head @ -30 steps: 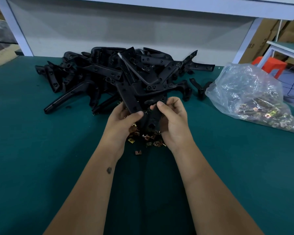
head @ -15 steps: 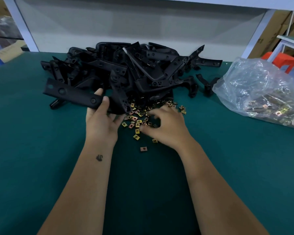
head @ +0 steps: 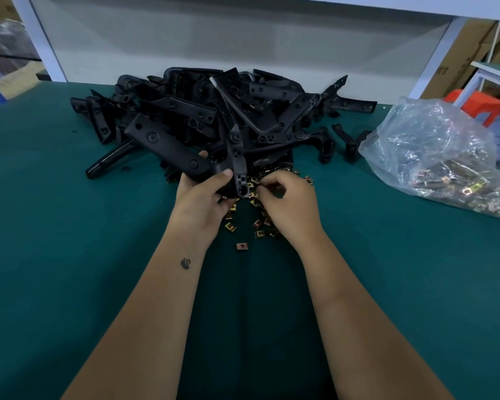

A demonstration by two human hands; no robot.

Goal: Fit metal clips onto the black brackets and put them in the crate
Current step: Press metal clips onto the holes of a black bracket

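My left hand (head: pixel 199 197) grips a black L-shaped bracket (head: pixel 168 147) at its bend, one arm pointing up and left, the short end (head: pixel 241 180) hanging down toward me. Just right of that end, my right hand (head: pixel 289 203) pinches a small metal clip (head: pixel 256 186) between thumb and fingertips. Several loose brass-coloured clips (head: pixel 257 223) lie scattered on the green table under both hands, with one stray clip (head: pixel 242 246) nearer to me. A big heap of black brackets (head: pixel 243 111) is piled behind the hands. No crate is in view.
A clear plastic bag (head: pixel 433 157) with several more clips lies at the right. The green table (head: pixel 70 255) stretches toward me and to both sides. A white panel (head: pixel 214 39) closes the back, with white frame posts. An orange stool (head: pixel 485 105) stands far right.
My left hand lifted the bracket and turned it so its short end points down beside my right hand. My right hand rose from the clip pile with a clip pinched in its fingers.
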